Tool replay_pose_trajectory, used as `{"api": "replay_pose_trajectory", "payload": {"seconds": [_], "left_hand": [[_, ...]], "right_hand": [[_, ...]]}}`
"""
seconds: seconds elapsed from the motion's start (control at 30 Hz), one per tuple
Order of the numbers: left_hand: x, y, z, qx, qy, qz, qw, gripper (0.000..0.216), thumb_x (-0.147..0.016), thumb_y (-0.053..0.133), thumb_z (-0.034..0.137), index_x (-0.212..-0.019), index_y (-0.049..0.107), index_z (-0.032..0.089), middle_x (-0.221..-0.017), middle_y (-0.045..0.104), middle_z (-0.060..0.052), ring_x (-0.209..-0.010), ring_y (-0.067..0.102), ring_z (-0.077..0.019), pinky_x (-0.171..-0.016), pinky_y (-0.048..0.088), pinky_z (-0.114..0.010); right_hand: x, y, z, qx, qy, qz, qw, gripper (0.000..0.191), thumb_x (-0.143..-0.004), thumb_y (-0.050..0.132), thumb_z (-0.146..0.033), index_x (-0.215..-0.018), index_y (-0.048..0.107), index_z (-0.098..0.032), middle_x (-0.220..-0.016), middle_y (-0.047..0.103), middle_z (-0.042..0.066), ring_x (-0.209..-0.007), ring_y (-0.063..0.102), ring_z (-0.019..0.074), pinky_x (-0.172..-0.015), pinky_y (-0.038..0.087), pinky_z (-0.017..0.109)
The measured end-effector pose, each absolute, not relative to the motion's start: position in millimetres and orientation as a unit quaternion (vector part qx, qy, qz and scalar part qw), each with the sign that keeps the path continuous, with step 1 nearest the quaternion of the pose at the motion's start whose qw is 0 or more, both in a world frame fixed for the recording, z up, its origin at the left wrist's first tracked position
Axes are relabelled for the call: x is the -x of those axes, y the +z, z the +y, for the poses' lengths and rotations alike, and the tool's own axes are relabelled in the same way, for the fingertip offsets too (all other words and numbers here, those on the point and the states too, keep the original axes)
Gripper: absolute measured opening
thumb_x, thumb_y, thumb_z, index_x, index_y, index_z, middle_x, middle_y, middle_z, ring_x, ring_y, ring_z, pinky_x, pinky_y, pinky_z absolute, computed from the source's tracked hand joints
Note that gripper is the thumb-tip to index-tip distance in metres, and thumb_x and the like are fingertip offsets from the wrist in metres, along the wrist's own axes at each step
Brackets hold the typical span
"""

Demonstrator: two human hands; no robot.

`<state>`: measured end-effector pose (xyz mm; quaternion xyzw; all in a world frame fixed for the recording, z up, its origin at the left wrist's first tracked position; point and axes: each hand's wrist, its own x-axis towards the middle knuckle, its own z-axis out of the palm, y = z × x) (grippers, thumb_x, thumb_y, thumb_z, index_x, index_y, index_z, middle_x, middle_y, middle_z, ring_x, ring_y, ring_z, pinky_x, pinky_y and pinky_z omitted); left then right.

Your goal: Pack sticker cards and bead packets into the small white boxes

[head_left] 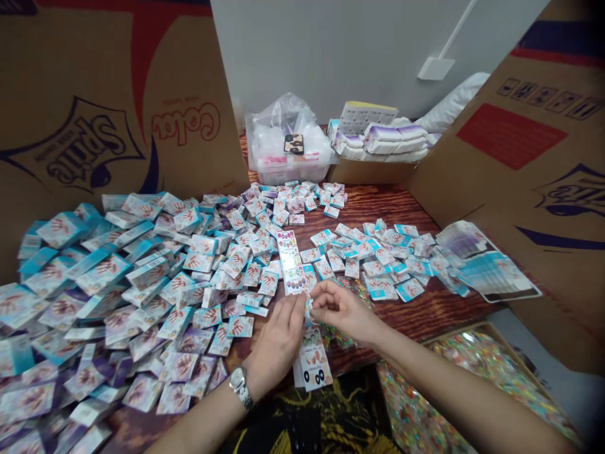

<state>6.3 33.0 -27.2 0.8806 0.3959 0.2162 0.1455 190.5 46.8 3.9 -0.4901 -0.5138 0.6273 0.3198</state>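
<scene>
In front of me, my left hand [282, 333], with a silver watch on its wrist, and my right hand [343, 310] meet over the table. Between their fingertips is a small blue-and-white box [309, 313], mostly covered by the fingers. Both hands are closed on it, the right one in a pinch. A printed strip with rows of coloured pictures [292, 260] lies just beyond the fingers. Below the hands, another strip with nail-like pictures [314, 364] hangs near the table's edge. Similar small boxes [239, 325] lie close to my left hand.
A large heap of small boxes [108, 271] covers the left, and a smaller pile [378, 252] lies right. Cardboard cartons [184, 75] rise on both sides. Behind are a clear plastic tub [293, 170] and stacked flat packs [387, 142]. Colourful wrapped pieces [454, 391] fill a box lower right.
</scene>
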Motion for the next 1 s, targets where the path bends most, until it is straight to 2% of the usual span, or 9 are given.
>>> {"api": "replay_pose_trajectory", "payload": {"seconds": [0.13,0.27,0.37,0.5,0.6,0.7,0.8,0.9,1.0], "left_hand": [[-7,-36,33,-0.885,0.223,0.386,0.136,0.057,-0.084,0.044,0.005,-0.138,0.027,0.009,-0.127,0.049,-0.020,-0.124,0.042,-0.0289,-0.099,0.044,-0.048],[-5,-38,33,-0.893,0.224,0.374,0.116,0.057,-0.085,0.042,0.004,-0.139,0.026,0.008,-0.129,0.048,-0.020,-0.127,0.038,-0.0290,-0.101,0.042,-0.047],[-4,-35,33,-0.903,0.220,0.353,0.111,0.057,-0.087,0.041,0.005,-0.141,0.023,0.010,-0.133,0.045,-0.019,-0.130,0.034,-0.0296,-0.101,0.043,-0.047],[-5,-28,34,-0.901,0.226,0.340,0.148,0.056,-0.085,0.040,0.003,-0.138,0.030,0.017,-0.130,0.046,-0.017,-0.125,0.040,-0.0282,-0.097,0.045,-0.046],[-7,-22,35,-0.866,0.266,0.368,0.210,0.048,-0.085,0.045,0.008,-0.130,0.037,0.019,-0.122,0.051,-0.014,-0.115,0.049,-0.0244,-0.093,0.048,-0.042],[-8,-18,37,-0.820,0.300,0.410,0.262,0.037,-0.085,0.049,0.013,-0.121,0.041,0.019,-0.110,0.056,-0.011,-0.103,0.055,-0.0207,-0.087,0.050,-0.037],[-10,-16,38,-0.799,0.314,0.425,0.287,0.033,-0.085,0.049,0.014,-0.117,0.042,0.020,-0.106,0.057,-0.008,-0.098,0.058,-0.0192,-0.083,0.051,-0.035],[-12,-16,36,-0.801,0.320,0.416,0.290,0.033,-0.085,0.048,0.013,-0.116,0.041,0.021,-0.109,0.056,-0.009,-0.099,0.057,-0.0190,-0.084,0.050,-0.035],[-12,-17,34,-0.818,0.317,0.407,0.254,0.036,-0.085,0.048,0.011,-0.119,0.040,0.020,-0.116,0.055,-0.011,-0.109,0.054,-0.0210,-0.090,0.049,-0.037]], "right_hand": [[-186,21,44,0.522,0.512,-0.630,0.260,0.016,-0.081,0.055,-0.015,-0.094,0.049,-0.021,-0.075,0.061,-0.002,-0.068,0.056,0.0121,-0.065,0.041,0.025],[-188,30,49,0.544,0.382,-0.712,0.227,0.024,-0.074,0.057,-0.009,-0.094,0.051,-0.021,-0.092,0.057,0.002,-0.074,0.054,0.0132,-0.068,0.042,0.027],[-193,23,58,0.542,0.403,-0.706,0.213,0.031,-0.069,0.064,-0.012,-0.096,0.053,-0.021,-0.093,0.056,0.001,-0.076,0.053,0.0142,-0.066,0.041,0.026],[-196,14,63,0.528,0.489,-0.668,0.192,0.032,-0.069,0.066,-0.013,-0.097,0.053,-0.022,-0.077,0.055,-0.003,-0.066,0.050,0.0124,-0.058,0.040,0.023],[-198,18,54,0.531,0.462,-0.670,0.236,0.029,-0.076,0.063,-0.018,-0.103,0.051,-0.023,-0.080,0.055,-0.002,-0.065,0.051,0.0127,-0.058,0.042,0.024],[-200,23,39,0.514,0.326,-0.728,0.316,0.018,-0.085,0.056,-0.021,-0.103,0.055,-0.023,-0.102,0.055,0.006,-0.090,0.055,0.0191,-0.077,0.047,0.033],[-196,21,26,0.474,0.214,-0.781,0.345,0.017,-0.088,0.052,-0.017,-0.100,0.060,-0.024,-0.116,0.049,0.009,-0.110,0.049,0.0231,-0.091,0.043,0.040],[-186,12,20,0.492,0.228,-0.755,0.369,0.019,-0.089,0.050,-0.017,-0.102,0.062,-0.024,-0.117,0.050,0.009,-0.111,0.049,0.0226,-0.091,0.044,0.039],[-178,5,21,0.535,0.339,-0.658,0.406,0.018,-0.088,0.053,-0.022,-0.105,0.058,-0.023,-0.108,0.056,0.008,-0.101,0.056,0.0200,-0.085,0.049,0.035]]}}
